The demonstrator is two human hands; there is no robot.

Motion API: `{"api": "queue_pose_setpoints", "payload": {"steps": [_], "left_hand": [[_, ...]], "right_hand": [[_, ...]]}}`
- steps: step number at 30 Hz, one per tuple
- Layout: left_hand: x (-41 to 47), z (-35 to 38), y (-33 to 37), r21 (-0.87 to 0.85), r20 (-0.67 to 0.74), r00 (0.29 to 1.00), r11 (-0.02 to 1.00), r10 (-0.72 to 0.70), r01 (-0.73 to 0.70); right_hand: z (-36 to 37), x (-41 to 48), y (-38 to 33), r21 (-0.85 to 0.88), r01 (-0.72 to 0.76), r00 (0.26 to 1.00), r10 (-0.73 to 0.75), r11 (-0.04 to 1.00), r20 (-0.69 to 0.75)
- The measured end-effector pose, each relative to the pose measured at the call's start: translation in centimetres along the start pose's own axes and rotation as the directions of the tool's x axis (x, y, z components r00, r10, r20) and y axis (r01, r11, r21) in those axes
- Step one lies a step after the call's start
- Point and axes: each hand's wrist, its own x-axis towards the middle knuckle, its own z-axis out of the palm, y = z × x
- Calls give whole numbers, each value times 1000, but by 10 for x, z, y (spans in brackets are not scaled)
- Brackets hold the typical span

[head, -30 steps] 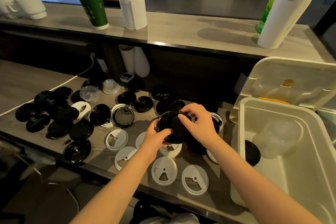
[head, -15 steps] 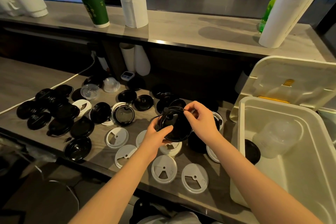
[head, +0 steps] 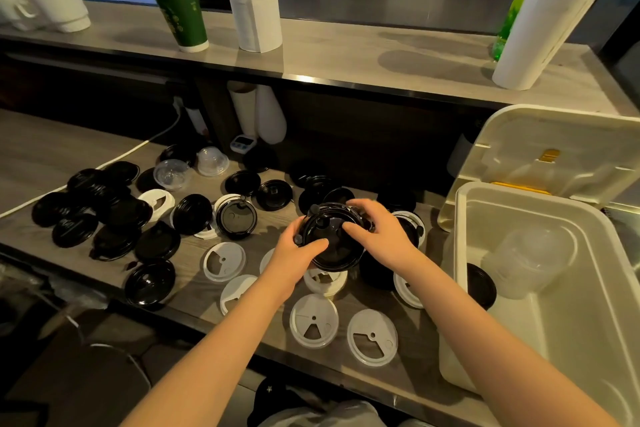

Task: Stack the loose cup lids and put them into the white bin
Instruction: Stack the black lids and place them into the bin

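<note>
Wood counter point(head: 194, 274) strewn with lids point(head: 313, 321); raised ledge point(head: 346, 55) behind.

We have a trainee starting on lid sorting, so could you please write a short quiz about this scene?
1. True or false: both the left hand and the right hand hold the black lids.
2. Fill in: the white bin stands to the ____ of the hands.
3. What stands beside the green cup on the counter? A kettle; B paper roll; C plate.
Key: 1 true; 2 right; 3 B.
</note>
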Motion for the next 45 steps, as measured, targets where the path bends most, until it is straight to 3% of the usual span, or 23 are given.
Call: {"api": "queue_pose_setpoints", "payload": {"steps": [2,5,9,12,15,20,24,30,34,39,42,45], "left_hand": [[-1,-1,1,37,10,1000,999,20,-21],[-1,1,1,37,31,999,999,13,-14],[-3,8,5,81,100,993,994,63,-71],[-2,18,14,227,199,970,956,142,-187],[1,35,27,423,319,911,821,261,-383],[0,78,50,472,542,731,568,416,-674],[-2,107,52,433,681,564,364,468,-825],[-12,153,56,220,867,191,-10,461,-975],[-11,179,57,111,915,59,-107,400,-988],[-8,203,55,168,900,101,-123,425,-978],[-4,205,49,309,914,265,-104,306,-945],[6,191,36,439,876,430,9,221,-899]], "right_hand": [[-1,-1,2,3,-24,998,24,1000,64],[-3,-3,3,-56,-21,999,23,998,38],[-14,-11,1,60,-51,998,49,997,32],[-30,-21,2,122,-69,998,68,990,10],[-52,-38,6,219,-76,995,88,973,-47],[-99,-70,11,349,-110,993,115,931,5],[-128,-91,15,546,-264,960,271,795,70],[-153,-113,28,437,-380,925,339,815,172],[-168,-124,40,427,-441,897,370,790,242],[-174,-135,53,439,-401,912,393,804,115],[-174,-138,61,373,-439,882,471,817,7],[-173,-142,73,163,-526,839,541,835,-65]]}}
